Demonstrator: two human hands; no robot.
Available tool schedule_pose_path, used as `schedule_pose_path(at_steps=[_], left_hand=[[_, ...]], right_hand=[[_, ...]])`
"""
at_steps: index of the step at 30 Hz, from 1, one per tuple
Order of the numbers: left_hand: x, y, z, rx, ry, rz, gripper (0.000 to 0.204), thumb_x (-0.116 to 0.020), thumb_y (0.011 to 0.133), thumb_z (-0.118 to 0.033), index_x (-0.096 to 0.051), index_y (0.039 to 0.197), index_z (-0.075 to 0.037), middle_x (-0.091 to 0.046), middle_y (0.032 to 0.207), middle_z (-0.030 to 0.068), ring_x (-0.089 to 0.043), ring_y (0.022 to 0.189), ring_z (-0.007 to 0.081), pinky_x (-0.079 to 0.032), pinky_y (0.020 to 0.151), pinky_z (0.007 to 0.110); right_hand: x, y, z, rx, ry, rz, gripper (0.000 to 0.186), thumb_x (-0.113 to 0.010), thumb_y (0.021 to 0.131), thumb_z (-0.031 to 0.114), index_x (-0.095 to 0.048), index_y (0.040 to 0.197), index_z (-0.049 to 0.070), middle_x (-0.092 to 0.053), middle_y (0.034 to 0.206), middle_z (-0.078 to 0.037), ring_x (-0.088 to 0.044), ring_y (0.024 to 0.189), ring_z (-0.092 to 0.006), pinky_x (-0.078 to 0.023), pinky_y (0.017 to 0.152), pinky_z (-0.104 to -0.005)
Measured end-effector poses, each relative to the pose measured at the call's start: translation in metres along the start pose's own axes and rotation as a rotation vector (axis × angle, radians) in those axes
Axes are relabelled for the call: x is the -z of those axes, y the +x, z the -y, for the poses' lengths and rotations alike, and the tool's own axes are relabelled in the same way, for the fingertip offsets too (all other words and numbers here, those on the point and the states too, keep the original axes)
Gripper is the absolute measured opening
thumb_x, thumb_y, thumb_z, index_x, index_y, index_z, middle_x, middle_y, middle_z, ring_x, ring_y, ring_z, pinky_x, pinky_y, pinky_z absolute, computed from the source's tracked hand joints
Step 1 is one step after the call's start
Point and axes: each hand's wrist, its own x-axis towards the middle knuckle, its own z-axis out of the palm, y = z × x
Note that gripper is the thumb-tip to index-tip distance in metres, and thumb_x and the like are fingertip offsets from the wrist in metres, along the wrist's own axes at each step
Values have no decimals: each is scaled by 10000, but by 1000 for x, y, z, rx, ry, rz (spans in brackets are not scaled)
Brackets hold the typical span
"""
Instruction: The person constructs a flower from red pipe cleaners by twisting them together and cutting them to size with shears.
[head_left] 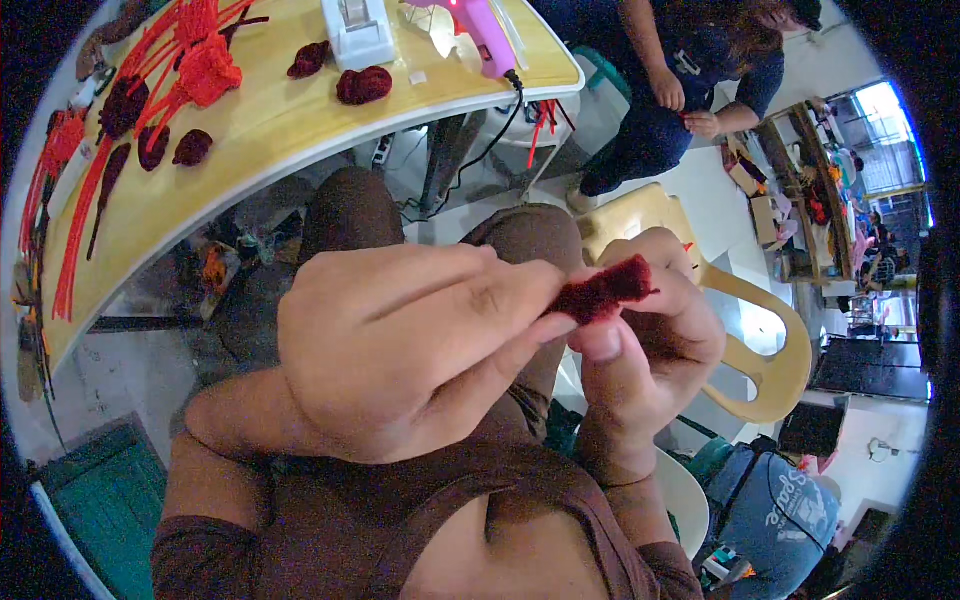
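Note:
A small dark red fuzzy piece [605, 290], which looks made of chenille stems, is pinched between my two hands above my lap. My left hand [410, 345] is closed, its thumb and forefinger gripping the left end. From the right, my right hand [655, 345] holds the same piece between thumb and curled fingers. A short thin strand pokes out at the piece's right end. Whatever part lies inside the left fingertips is hidden.
On the yellow table [270, 110] lie dark red fuzzy pieces [364, 86], bright red chenille stems [85, 220], a white plastic device [358, 32] and a pink glue gun [485, 38] with a black cord. A person [690, 90] sits beyond a yellow chair [765, 350].

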Motion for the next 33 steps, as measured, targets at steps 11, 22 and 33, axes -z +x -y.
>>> schedule_pose_path(at_steps=[11, 22, 33], left_hand=[[-5, 5, 5, 608, -1582, 665, 159, -640, 858, -92, -684, 819, 56, -671, 703, 171, -642, 549, 187, -496, 476, 270], [-48, -19, 6, 610, -2095, 1118, 266, -565, 936, -160, -622, 831, 77, -598, 677, 93, -636, 606, 157, -554, 563, 305], [-26, 16, 14, 534, -1421, 798, 220, -607, 896, -137, -670, 810, 55, -663, 677, 95, -651, 606, 147, -504, 560, 250]], right_hand=[[12, 20, -19, 345, 223, 271, 184, -731, 807, 211, -607, 726, 103, -474, 755, -40, -471, 601, -140, -387, 493, -219], [-9, 6, -22, 351, 682, 382, 140, -811, 702, 146, -675, 700, 176, -458, 773, 9, -447, 618, -99, -344, 511, -181], [33, 9, -50, 130, 417, 269, 542, -474, 826, 630, -600, 692, 120, -466, 719, -19, -508, 646, -166, -403, 576, -252]])
